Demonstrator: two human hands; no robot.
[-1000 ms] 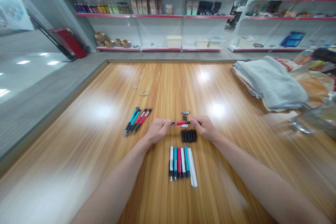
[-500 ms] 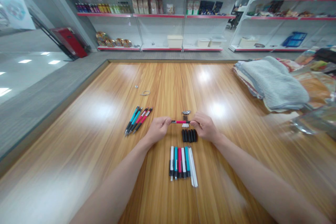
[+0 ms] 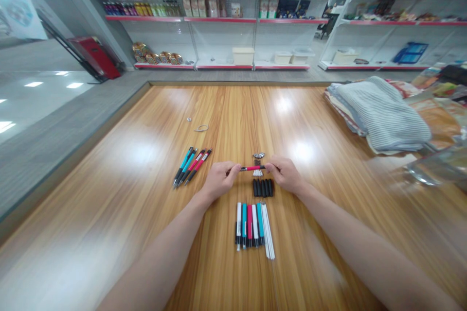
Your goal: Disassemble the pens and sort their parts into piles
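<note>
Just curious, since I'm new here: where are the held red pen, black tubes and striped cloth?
Red pen point(image 3: 251, 168): head view, middle of its barrel.
Black tubes point(image 3: 263, 188): head view, middle tube's side.
Striped cloth point(image 3: 386, 115): head view, its folded top.

Wood-grain table point(image 3: 65, 223) fills the foreground, darker border along its left and far edges; pale glare patches on its top; beyond, white shelving point(image 3: 222, 36) with red edge strips, perforated panels higher up; similar shelf unit point(image 3: 383, 43) at right, past a narrow gap; grey floor point(image 3: 65, 112) at left, beside a glossy paler stretch point(image 3: 51, 74) reflecting bright rectangles; grey wall point(image 3: 87, 22) behind a red case point(image 3: 93, 58).
</note>
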